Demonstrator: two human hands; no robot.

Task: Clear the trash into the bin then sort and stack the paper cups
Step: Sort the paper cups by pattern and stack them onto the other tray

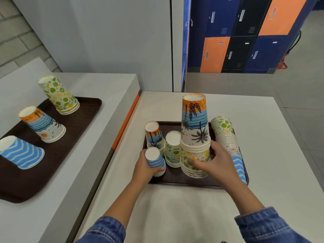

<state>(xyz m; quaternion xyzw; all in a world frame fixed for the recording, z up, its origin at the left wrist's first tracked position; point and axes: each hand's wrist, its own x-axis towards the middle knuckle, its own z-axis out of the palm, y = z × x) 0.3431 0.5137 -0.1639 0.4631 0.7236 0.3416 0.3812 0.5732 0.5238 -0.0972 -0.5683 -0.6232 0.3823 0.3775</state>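
On the left counter [91, 88], a brown tray [78, 120] carries three upturned cup stacks [41, 124]. On the right table [263, 137], a second tray [184, 180] holds more cups. At its near left corner the left hand [145, 170] is wrapped around a blue wave cup [156, 159]. The right hand [216, 161] grips the tall mixed stack [195, 137] near the tray's middle. Another stack [228, 137] leans along the right edge.

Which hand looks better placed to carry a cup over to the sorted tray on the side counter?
Probably the left hand: it grips a blue wave cup and is nearer the side tray. The right hand holds the tall mixed stack.
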